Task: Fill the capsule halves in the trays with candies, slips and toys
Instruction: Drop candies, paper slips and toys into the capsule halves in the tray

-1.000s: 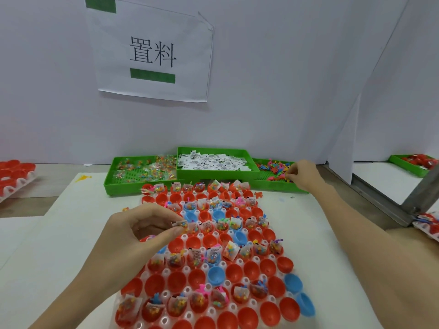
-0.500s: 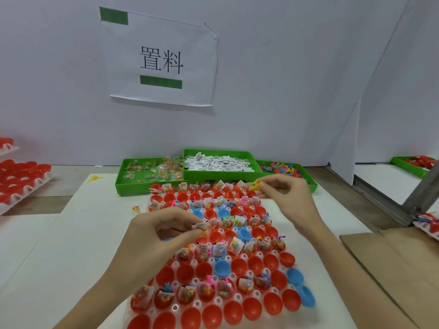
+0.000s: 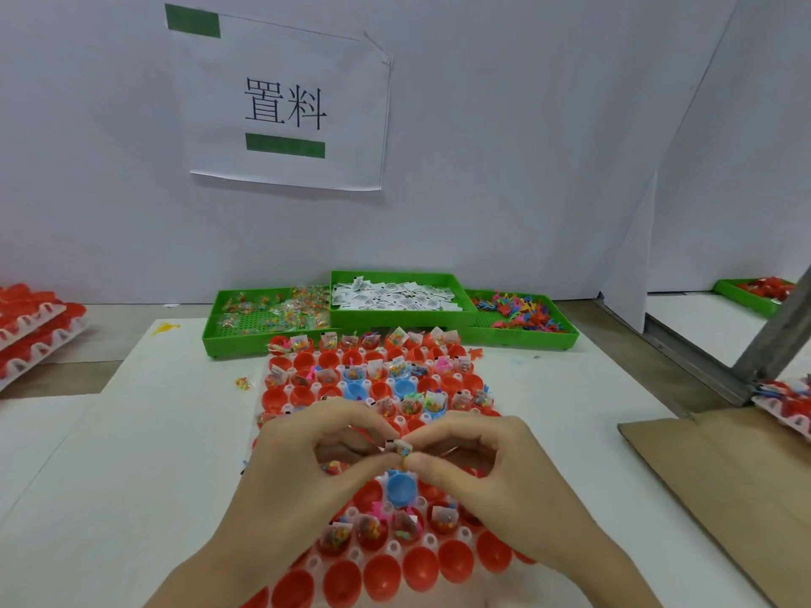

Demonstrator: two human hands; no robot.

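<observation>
Head cam: candy packet with slip [image 3: 400, 448] pinched between both hands, left hand [image 3: 307, 471] and right hand [image 3: 487, 467] fingertips meeting over the blue capsule half [image 3: 400, 488] mid-tray [image 3: 432, 539]. Looks light, soft, crinkly film, likely slippery; hold by edges, light pinch. Green supply bins [image 3: 465, 320] sit behind, near the wall.

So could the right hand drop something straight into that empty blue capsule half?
Probably yes: the blue plastic capsule half sits open just below the right hand, nothing covering it, though its fingers pinch a small packet.
</observation>
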